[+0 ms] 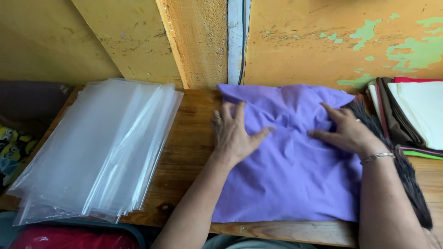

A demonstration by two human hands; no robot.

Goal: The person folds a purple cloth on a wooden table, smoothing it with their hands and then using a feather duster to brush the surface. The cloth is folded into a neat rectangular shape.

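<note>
Purple cloth (290,180) lies flat on the wooden bench (189,138), roughly mid-bench, its far edge up near the yellow wall (323,41). Both hands press down on the cloth w/ fingers spread wide, gripping nothing. Left hand (233,133) sits on the cloth's left edge, thumb pointing in toward the cloth's centre, ring on one finger. Right hand (346,131) rests on the cloth's upper right part, fingers aimed at the centre; silver bracelet (377,157) on that wrist. Between the hands the cloth shows a few creases. Left of the cloth, apart from it, a stack of clear plastic bags (97,147) lies on the bench, fanned a bit. Right of the cloth, touching its right edge, a dark fringed fabric (408,175) runs under the right forearm. Further right of the cloth: pile of folded fabrics (415,115), white on top, brown, red & green edges showing.
</note>
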